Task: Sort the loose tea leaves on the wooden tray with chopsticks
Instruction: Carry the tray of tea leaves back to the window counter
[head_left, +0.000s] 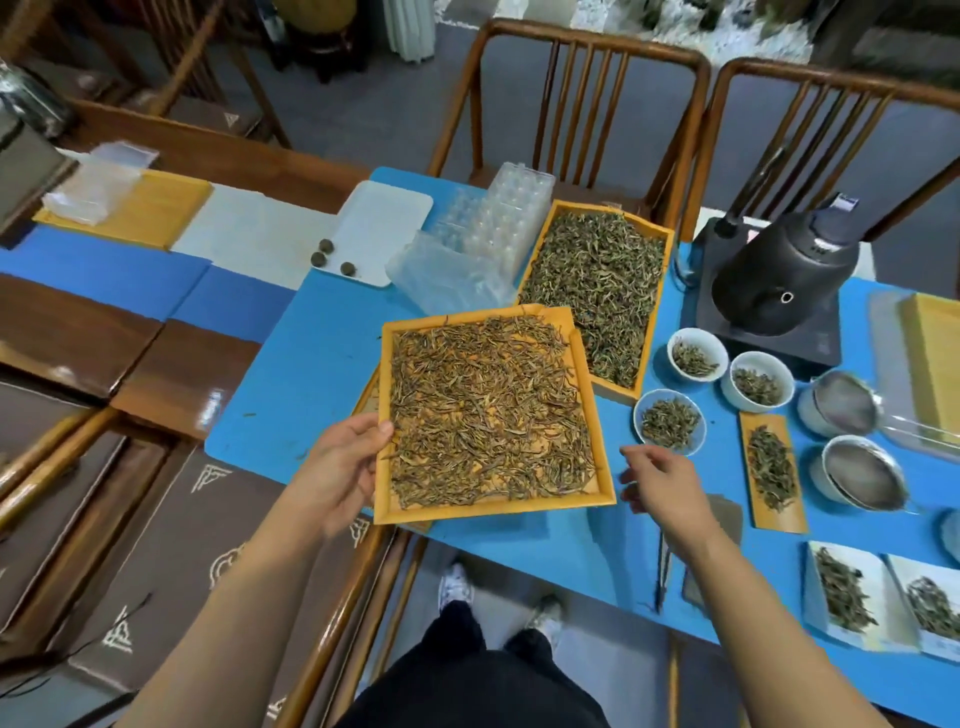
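The left hand (340, 470) grips the left edge of the wooden tray (589, 410), thumb on the rim, fingers curled beneath, holding it above the blue counter (291, 364). Loose tea leaves (488, 410) cover its floor. The right hand (660, 486) hovers just right of the tray, fingers loosely spread, holding nothing. Chopsticks (662, 577) lie on the counter beneath the right wrist

blue table (322, 364) — trays (644, 244), bowls (697, 338)

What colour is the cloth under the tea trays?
Bright blue tablecloth, clearest in the head view.
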